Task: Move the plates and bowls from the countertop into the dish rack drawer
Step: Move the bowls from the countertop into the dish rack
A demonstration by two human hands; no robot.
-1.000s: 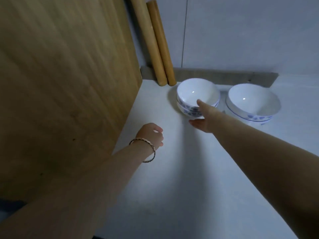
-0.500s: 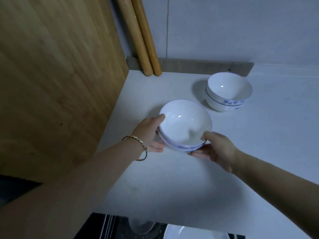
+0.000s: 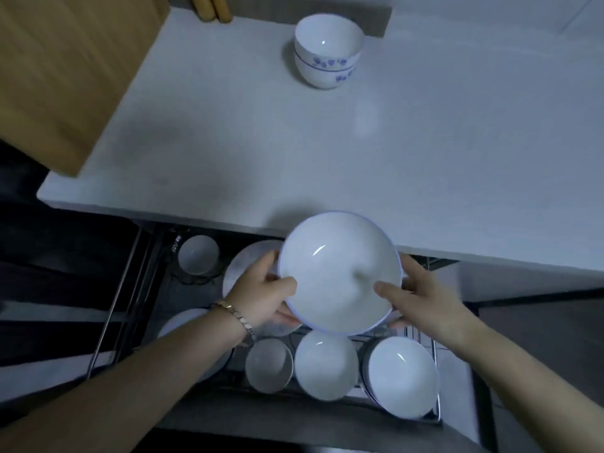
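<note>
I hold a white bowl with a blue rim (image 3: 340, 273) between both hands above the open dish rack drawer (image 3: 436, 380). My left hand (image 3: 261, 294), bracelet on its wrist, grips the bowl's left edge, and my right hand (image 3: 418, 297) grips its right edge. It looked like a stack of two earlier; only the top one shows here. A second stack of white bowls with blue flowers (image 3: 328, 50) stands at the back of the white countertop (image 3: 228, 125). The drawer holds several white bowls (image 3: 327, 364) and plates (image 3: 238, 269).
A large wooden board (image 3: 68, 67) leans along the left side of the counter. Two wooden rolling pins (image 3: 212, 8) stand against the back wall. A small bowl (image 3: 198, 255) sits at the drawer's back left. The drawer's metal rails (image 3: 111, 308) run along its left side.
Both hands took hold of the near bowl stack, lifted it off the counter and carried it toward me, over the open drawer. The view tilted down, showing the drawer.
</note>
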